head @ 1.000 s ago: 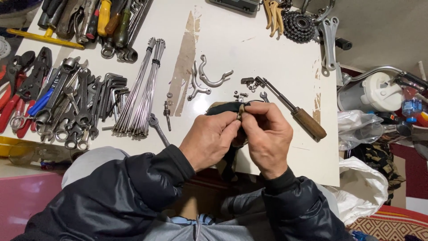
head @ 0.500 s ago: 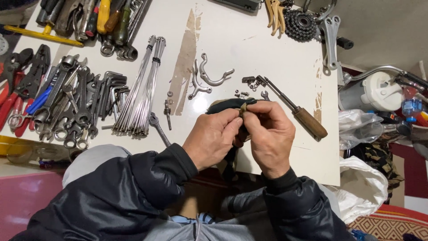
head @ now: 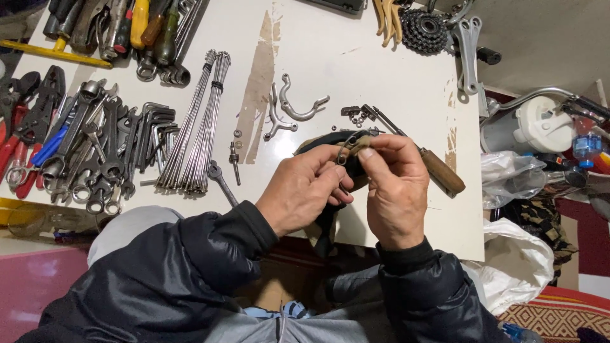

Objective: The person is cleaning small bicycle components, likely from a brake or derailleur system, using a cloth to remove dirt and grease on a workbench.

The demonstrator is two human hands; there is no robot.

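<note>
Tan strap (head: 361, 145) with metal buckle (head: 344, 154) pinched by left hand (head: 305, 195) and right hand (head: 395, 190) (both grasping); wooden-handled tool (head: 441, 173) just beside.

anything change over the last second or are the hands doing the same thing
Little changed. The left hand and right hand keep pinching the same small metal part over the dark strap, fingers shifting only slightly. The wooden-handled tool, spokes and wrenches stayed put.

Small metal clip (head: 344, 154) on tan strap (head: 359, 145), dark pouch (head: 330, 143), above table edge
</note>
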